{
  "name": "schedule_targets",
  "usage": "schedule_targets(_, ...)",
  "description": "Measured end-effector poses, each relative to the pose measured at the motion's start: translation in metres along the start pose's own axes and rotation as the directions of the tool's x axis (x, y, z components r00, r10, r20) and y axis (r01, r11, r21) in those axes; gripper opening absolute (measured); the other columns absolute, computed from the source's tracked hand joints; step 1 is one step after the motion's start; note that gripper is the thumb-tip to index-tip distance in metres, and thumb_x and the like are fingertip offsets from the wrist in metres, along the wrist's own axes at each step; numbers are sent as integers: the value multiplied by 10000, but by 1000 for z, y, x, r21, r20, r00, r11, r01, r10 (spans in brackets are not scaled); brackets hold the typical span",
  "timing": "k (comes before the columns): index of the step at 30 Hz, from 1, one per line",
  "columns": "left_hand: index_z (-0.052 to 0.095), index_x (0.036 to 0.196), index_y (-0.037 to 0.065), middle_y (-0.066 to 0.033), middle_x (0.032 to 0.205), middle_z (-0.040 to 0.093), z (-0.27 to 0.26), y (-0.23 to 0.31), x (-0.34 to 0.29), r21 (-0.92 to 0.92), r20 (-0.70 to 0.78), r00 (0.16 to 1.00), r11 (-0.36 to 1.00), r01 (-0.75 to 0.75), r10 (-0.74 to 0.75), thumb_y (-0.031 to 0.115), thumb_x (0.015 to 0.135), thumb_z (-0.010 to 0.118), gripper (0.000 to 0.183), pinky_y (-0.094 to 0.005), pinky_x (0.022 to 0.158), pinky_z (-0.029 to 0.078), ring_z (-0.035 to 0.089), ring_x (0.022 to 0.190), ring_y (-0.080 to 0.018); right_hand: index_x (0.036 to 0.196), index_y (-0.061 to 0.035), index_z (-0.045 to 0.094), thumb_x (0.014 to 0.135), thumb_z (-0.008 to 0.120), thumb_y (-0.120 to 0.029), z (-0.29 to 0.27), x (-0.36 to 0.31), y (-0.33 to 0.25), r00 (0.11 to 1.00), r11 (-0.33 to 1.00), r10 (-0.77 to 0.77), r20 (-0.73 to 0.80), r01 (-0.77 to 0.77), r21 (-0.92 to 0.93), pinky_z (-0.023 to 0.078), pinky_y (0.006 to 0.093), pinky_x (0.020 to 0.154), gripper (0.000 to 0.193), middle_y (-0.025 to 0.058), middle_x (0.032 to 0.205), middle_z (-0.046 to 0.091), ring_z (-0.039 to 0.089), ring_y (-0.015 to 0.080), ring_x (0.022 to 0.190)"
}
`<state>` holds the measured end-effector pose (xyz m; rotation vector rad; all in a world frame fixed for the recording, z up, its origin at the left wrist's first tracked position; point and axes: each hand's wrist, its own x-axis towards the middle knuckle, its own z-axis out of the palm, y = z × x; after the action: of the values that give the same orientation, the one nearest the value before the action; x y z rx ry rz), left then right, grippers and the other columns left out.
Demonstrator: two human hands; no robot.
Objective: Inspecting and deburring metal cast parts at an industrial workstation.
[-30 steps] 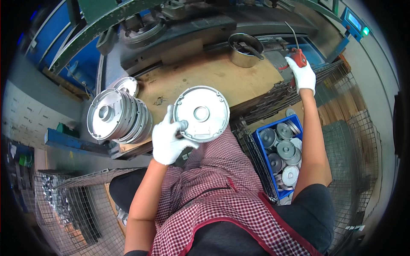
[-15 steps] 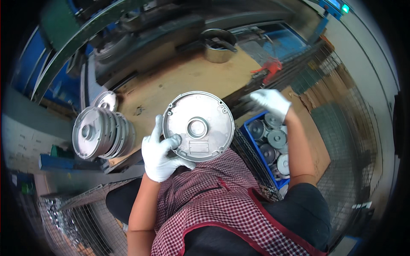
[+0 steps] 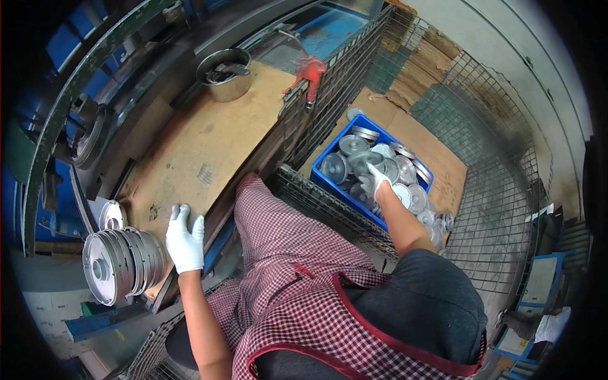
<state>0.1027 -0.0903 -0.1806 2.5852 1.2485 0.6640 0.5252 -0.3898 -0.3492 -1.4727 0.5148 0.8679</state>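
Note:
My left hand (image 3: pixel 185 243), in a white glove, rests at the near edge of the worktop. Its fingers are stretched upward and hold nothing. Just left of it, a row of round cast-metal covers (image 3: pixel 107 266) stands on edge, leaning together. Over to the right, my right hand (image 3: pixel 378 182), also gloved, reaches into a blue crate (image 3: pixel 328 184) full of round metal covers. Its thumb and fingers are at the edge of a grey metal cover (image 3: pixel 364 161) and seem to grip it; the fingertips are partly hidden.
A metal pot (image 3: pixel 227 82) with dark pieces inside stands on the wooden worktop (image 3: pixel 190 152). A red air gun (image 3: pixel 310 75) hangs at the worktop's right edge. Wire mesh (image 3: pixel 487 234) surrounds the crate and the cardboard (image 3: pixel 437 145) beneath it. A green frame bar (image 3: pixel 50 120) rises at left.
The large metal cover has left my left hand, which has moved left and down to the worktop edge. My right hand has gone down into the crate. The view has turned right.

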Motion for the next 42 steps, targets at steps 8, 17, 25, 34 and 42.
schedule_targets(8, 621, 1211, 32, -218, 1320, 561, -1, 5, -2, 44, -2, 1000, 999, -8, 9, 298, 865, 668, 438, -430, 1013, 425, 558, 1181, -373, 1116, -47, 658, 910, 620, -273, 39, 10, 54, 952, 703, 91, 294, 148, -695, 515, 349, 562, 308, 97, 918, 724, 695, 205, 697)
schedule_targets(17, 683, 1055, 26, -175, 1080, 678, -120, 40, -26, -389, 208, 924, 894, -222, 320, 264, 866, 654, 305, -420, 898, 501, 639, 1023, -350, 1121, -61, 676, 866, 578, -566, 171, -114, 19, 676, -141, -1, 737, 729, -670, 503, 417, 841, 575, 182, 1019, 700, 668, 338, 952)
schedule_targets(25, 694, 1009, 43, -134, 935, 665, -234, -26, -14, -246, -278, 891, 923, 295, -359, 322, 878, 641, 313, -386, 790, 499, 626, 860, -318, 1032, 4, 696, 894, 702, -183, 232, -154, -74, 380, 220, -601, 703, 924, -312, 474, 232, 595, 232, 38, 854, 692, 550, 54, 635)
schedule_targets(34, 725, 908, 53, -199, 877, 686, -233, -32, 20, 314, -29, 918, 868, 383, -395, 401, 750, 723, 382, -431, 752, 525, 666, 830, -370, 1420, -82, 449, 754, 678, -619, 306, -196, -162, 234, -373, -716, 658, 669, -643, 482, 417, 932, 886, 202, 1221, 628, 611, 356, 1111)
schedule_targets(42, 720, 1002, 41, -197, 918, 673, -239, -37, 32, 191, 49, 958, 944, 269, -283, 337, 753, 741, 387, -394, 795, 513, 656, 861, -348, 1359, -135, 530, 875, 629, -440, 352, -172, -180, 379, -251, -562, 735, 769, -588, 460, 382, 979, 581, 144, 1258, 625, 596, 320, 1152)
